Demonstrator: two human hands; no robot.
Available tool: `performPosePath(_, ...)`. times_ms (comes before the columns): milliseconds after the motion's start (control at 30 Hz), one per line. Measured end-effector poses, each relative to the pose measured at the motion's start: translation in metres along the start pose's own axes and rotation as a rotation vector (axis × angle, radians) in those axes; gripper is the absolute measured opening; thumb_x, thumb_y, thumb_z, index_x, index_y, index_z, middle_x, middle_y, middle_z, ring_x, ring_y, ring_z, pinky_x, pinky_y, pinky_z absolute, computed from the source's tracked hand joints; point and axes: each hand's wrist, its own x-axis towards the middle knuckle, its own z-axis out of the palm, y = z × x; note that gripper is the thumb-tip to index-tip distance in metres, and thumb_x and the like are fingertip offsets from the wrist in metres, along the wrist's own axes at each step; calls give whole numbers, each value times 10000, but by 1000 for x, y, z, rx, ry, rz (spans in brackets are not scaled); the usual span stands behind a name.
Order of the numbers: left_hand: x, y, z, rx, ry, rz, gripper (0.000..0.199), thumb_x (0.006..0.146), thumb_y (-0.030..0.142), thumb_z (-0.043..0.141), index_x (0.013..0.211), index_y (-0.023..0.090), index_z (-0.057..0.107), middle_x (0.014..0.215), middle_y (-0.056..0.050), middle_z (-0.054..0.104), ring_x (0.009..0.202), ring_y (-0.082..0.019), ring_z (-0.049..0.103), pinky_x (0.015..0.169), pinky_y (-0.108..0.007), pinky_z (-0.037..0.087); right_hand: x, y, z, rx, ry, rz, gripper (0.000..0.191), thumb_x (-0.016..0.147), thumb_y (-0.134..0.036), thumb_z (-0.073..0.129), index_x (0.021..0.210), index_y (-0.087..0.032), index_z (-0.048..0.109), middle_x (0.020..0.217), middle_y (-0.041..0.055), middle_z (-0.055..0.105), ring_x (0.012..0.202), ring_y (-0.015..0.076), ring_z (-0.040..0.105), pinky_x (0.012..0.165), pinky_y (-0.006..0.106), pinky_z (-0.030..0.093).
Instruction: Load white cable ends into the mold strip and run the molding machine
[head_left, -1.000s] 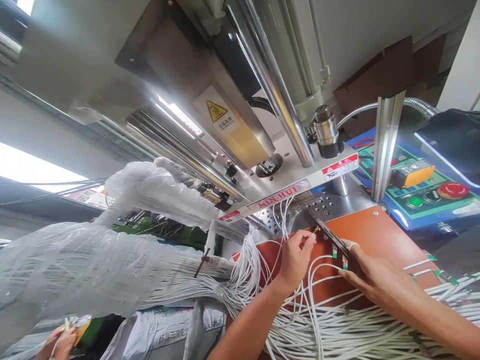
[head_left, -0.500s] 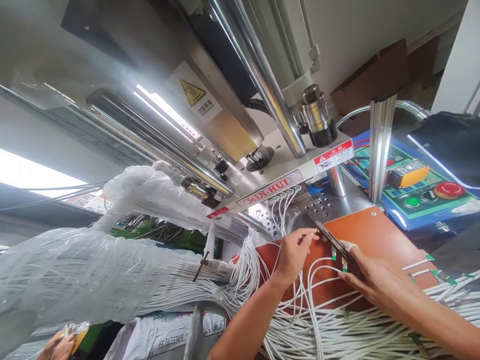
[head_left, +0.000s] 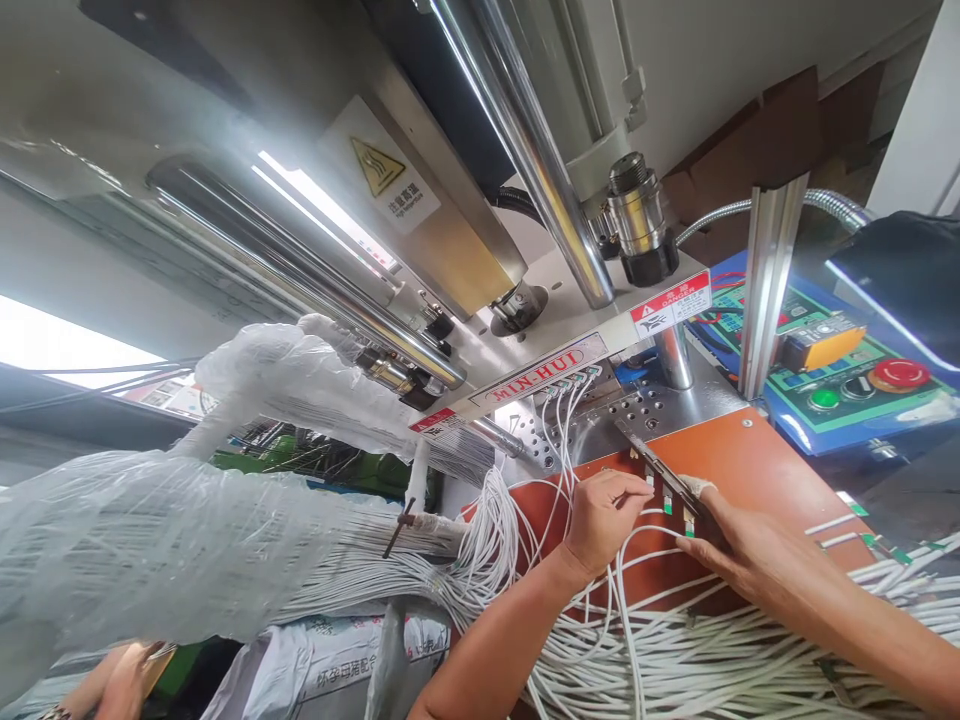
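Observation:
My right hand (head_left: pixel 724 530) is closed round one end of a narrow metal bar (head_left: pixel 652 460), which lies slanted over the orange-brown board (head_left: pixel 720 450). White cables ending in small green-tipped connectors (head_left: pixel 667 503) sit along the bar's near side. My left hand (head_left: pixel 604 510) is closed in a pinch just left of these connectors; its fingertips hide whatever is between them. Beneath both hands spreads a thick heap of white cables (head_left: pixel 675 640). Under the press plate, several more connectors (head_left: pixel 574 383) with white cables sit in a row on the metal mould.
The press plate (head_left: pixel 551 370) with steel columns hangs beyond my hands. A blue control box (head_left: pixel 855 360) with a red stop button stands to the right. Plastic-wrapped cable bundles (head_left: pixel 165 540) fill the left. Another person's hand (head_left: pixel 124 680) shows at lower left.
My left hand has moved slightly right and down along the bar, towards the green-tipped connectors, and its fingers are drawn closer together. My right hand still holds the bar.

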Motion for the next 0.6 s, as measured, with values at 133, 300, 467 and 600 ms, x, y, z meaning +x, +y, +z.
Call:
performPosePath(133,-2,0,1,-50,32,-19,136,782,68,701,823,186,755,841,-37,756,789,-150,701,774,-263,573,0,1,1,-14,4,3,428,905,-587,252,1141,-247,360,950,100,679,939,326,662,715,385,429)
performPosePath(300,-1,1,5,-78,69,-70,136,784,66,692,800,184,757,812,-33,756,758,-146,700,751,-254,566,-1,2,2,-22,13,-11,449,907,-578,244,1204,-250,324,951,92,678,945,322,664,709,379,423)
performPosePath(467,5,4,4,-108,50,-222,56,785,152,723,814,182,761,810,-38,750,752,-147,685,758,-264,547,-1,2,3,-15,46,-34,413,913,-594,253,1126,-254,352,913,73,677,896,301,668,683,358,417)
performPosePath(600,8,5,-15,-463,-147,-504,411,687,251,826,1063,142,704,990,-109,729,845,-180,689,778,-301,550,-2,8,6,9,48,-24,421,907,-640,281,1070,-267,389,898,51,693,880,285,676,685,358,434)
